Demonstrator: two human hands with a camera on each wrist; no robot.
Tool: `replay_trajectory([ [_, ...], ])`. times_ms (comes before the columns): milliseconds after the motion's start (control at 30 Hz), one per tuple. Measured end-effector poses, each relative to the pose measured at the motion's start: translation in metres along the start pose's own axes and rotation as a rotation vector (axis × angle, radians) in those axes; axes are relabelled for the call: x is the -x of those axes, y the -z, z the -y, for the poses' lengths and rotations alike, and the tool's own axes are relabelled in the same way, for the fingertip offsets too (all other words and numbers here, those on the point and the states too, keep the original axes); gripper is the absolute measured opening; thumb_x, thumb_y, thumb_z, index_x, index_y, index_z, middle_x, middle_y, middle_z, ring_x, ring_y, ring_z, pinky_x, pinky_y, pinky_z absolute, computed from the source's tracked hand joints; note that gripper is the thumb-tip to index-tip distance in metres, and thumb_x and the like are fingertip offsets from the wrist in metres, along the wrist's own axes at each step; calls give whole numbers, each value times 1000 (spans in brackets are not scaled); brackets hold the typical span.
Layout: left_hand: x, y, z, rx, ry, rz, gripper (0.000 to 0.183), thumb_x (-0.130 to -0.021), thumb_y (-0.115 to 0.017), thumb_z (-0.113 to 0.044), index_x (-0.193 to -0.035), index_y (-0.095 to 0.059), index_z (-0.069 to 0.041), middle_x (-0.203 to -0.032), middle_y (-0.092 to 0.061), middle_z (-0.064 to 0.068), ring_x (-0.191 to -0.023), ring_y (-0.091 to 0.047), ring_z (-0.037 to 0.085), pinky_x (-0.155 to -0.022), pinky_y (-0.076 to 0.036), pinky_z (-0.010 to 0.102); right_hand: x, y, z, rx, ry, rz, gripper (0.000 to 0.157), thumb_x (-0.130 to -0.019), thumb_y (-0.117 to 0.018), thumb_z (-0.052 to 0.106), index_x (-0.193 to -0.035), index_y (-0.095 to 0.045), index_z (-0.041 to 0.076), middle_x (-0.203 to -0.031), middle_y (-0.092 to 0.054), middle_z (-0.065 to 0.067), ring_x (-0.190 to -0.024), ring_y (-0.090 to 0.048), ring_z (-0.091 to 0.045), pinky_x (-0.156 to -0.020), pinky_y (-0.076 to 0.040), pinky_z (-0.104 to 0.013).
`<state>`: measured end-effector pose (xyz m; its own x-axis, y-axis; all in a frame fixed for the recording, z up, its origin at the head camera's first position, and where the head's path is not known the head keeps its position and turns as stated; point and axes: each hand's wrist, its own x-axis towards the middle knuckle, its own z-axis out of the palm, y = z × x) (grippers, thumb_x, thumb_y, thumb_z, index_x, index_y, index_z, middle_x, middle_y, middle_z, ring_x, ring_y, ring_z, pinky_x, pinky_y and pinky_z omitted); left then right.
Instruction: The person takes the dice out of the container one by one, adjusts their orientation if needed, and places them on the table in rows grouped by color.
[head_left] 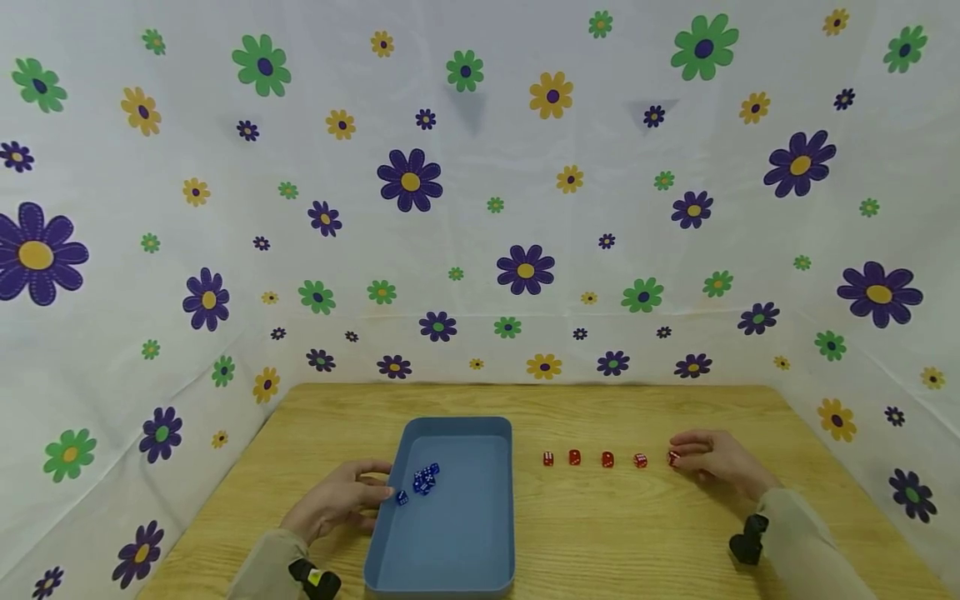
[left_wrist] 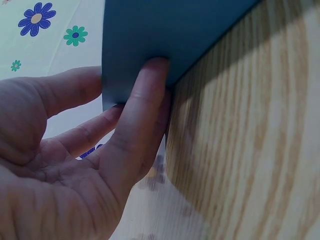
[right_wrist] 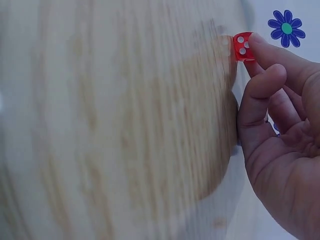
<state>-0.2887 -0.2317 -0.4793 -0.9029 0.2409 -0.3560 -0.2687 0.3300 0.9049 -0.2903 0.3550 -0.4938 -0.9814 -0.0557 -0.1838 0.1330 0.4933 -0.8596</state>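
My left hand [head_left: 345,500] grips the left wall of a blue tray [head_left: 465,542]; in the left wrist view, the thumb reaches over the edge and the fingers [left_wrist: 145,100] lie against the outer side. Several blue dice [head_left: 424,480] sit inside the tray in a cluster, with one blue die [head_left: 402,497] apart near the left wall. At the right end of a row, my right hand [head_left: 720,460] pinches a red die [right_wrist: 243,46] between thumb and finger, at the tabletop. The die is partly covered by the fingertips.
Several more red dice [head_left: 607,459] stand spaced in a line between the tray and my right hand. All rest on a wooden table [head_left: 600,550]. A white cloth with printed flowers [head_left: 465,233] encloses the back and sides.
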Motion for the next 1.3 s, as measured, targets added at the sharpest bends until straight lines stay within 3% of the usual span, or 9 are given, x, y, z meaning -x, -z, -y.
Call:
replay_trajectory([
  [267,-1,1,1,14,-4,10,58,-93,-67,-10,-143,-42,2,-123,-61,22,-97,-67,24,-77,-59,44,1,1,-2,-13,1,8,61,-87,-75,19,-137,-50,-6,-124,-67,-16,-86,-62,-10,-63,-51,-26],
  [467,-1,0,-1,8,8,9,58,-92,-68,-11,-142,-42,2,-121,-62,21,-96,-67,24,-76,-59,44,2,4,-5,-100,11,31,63,-91,-70,19,-142,-43,-8,-131,-63,-14,-88,-61,-7,-64,-50,-25],
  [733,1,0,-4,-9,-10,8,58,-93,-67,-10,-143,-42,3,-122,-63,21,-96,-68,24,-76,-59,44,6,4,2,-166,-9,-19,57,-96,-64,21,-142,-44,-5,-124,-68,-3,-84,-59,-7,-65,-48,-24],
  [900,3,-1,-3,-20,-21,11,58,-94,-64,-7,-146,-40,2,-121,-63,21,-94,-69,24,-75,-60,43,7,0,6,-144,16,-22,59,-96,-64,27,-142,-44,-5,-129,-65,-9,-89,-62,-3,-71,-52,-24],
  [1100,3,-4,-4,-52,-26,-44,59,-92,-68,-8,-145,-43,-2,-121,-62,22,-92,-68,24,-71,-60,42,5,-12,21,-198,75,0,65,-95,-65,30,-145,-41,-5,-135,-60,-16,-87,-61,-7,-70,-53,-26],
  [1300,4,-7,-5,-70,-34,-113,56,-89,-71,-7,-141,-49,-2,-117,-62,22,-87,-69,22,-67,-60,41,-4,-33,38,-238,79,44,59,-97,-63,27,-143,-44,-4,-134,-60,-15,-80,-54,-11,-64,-48,-26],
])
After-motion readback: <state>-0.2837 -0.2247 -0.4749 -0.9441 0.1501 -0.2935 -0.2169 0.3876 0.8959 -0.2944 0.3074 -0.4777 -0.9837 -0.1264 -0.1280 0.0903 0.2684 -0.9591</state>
